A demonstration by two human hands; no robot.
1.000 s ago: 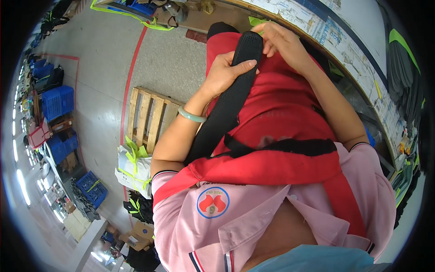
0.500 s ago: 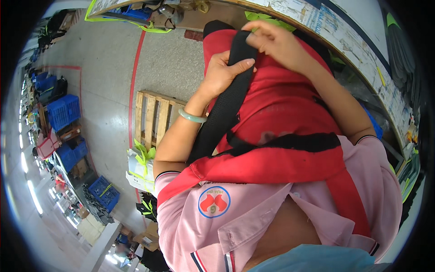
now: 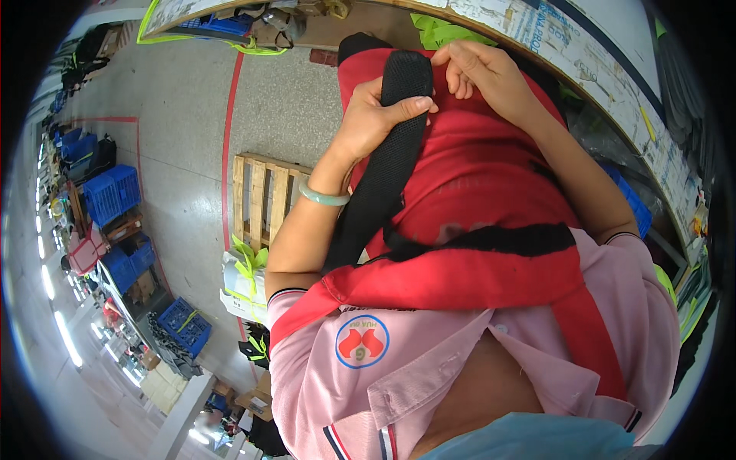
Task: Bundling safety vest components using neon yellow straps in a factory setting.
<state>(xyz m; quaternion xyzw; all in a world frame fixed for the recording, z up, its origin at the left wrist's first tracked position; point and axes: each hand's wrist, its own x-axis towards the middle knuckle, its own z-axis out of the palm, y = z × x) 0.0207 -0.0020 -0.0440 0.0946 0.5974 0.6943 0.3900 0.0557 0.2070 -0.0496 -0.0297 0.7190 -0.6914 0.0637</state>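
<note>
Over the red apron (image 3: 468, 172): black mesh strap (image 3: 383, 184), slantwise.
Left hand (image 3: 372, 121): grasps strap, thumb on top.
Right hand (image 3: 484, 75): fingers bent by strap's edge; can't tell if pinching.
Strap feel: probably light, pliant; hold near upper end.

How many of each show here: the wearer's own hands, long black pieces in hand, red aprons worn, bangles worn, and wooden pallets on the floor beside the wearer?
Hands: 2, left hand and right hand
Long black piece: 1
Red apron: 1
Pale green bangle: 1
Wooden pallet: 1
Total: 6
</note>
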